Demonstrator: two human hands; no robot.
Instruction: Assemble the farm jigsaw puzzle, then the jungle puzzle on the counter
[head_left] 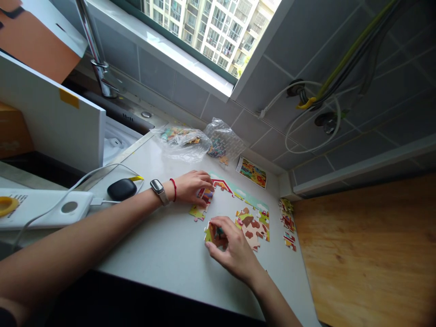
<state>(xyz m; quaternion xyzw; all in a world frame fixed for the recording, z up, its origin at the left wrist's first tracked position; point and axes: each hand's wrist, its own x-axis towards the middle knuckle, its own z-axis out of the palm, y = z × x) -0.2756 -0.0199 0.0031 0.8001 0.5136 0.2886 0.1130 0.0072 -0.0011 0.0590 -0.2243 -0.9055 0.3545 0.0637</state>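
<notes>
My right hand point(235, 250) grips a puzzle piece point(210, 234) with green, brown and orange print between thumb and fingers, just above the counter. Over the left side of a partly joined jigsaw, my left hand point(192, 187) lies with its fingers stretched out, touching a red and purple section point(205, 197). Below that section shows a yellow-green piece point(196, 212). A red roof section point(222, 184) and a pale sky strip point(252, 198) form the top edge. The brown-spotted cow section point(250, 227) sits to the right, partly behind my right hand.
Loose puzzle pieces point(288, 222) lie along the counter's right edge, beside a wooden board point(361, 245). Clear plastic bags point(185, 143) with pieces and a small picture card point(252, 171) lie at the back. A black oval case point(121, 189) and a white power strip point(44, 206) are left.
</notes>
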